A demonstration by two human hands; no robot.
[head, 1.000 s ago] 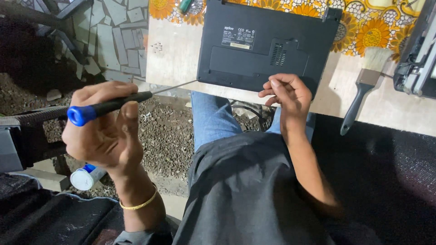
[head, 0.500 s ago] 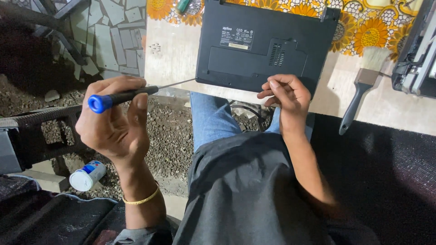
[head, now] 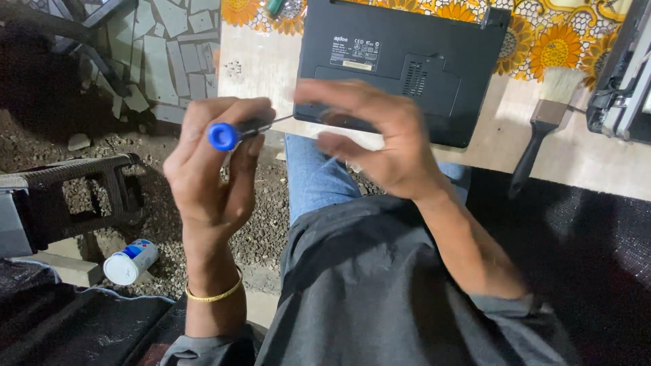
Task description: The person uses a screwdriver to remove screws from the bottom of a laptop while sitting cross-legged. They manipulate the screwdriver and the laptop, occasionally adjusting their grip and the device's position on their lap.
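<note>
Screwdriver [head: 239,130] with a blue cap sits in the left hand [head: 213,173], raised above the lap, its fingers [head: 239,112] wrapped around the dark grip and the thumb pressed along it. Its long axis runs roughly level, blue end toward the left of the view, thin shaft pointing right toward the right hand [head: 380,146]. That hand hovers just beyond the tip, blurred, its fingers [head: 339,91] loosely spread and curled around nothing that can be made out; whether a small part sits between them cannot be told. Behind both hands a black laptop [head: 400,64] lies bottom up on the table [head: 258,64], nearer the right hand than the left. A paintbrush [head: 542,125] rests on the table to the right, well apart from both hands.
</note>
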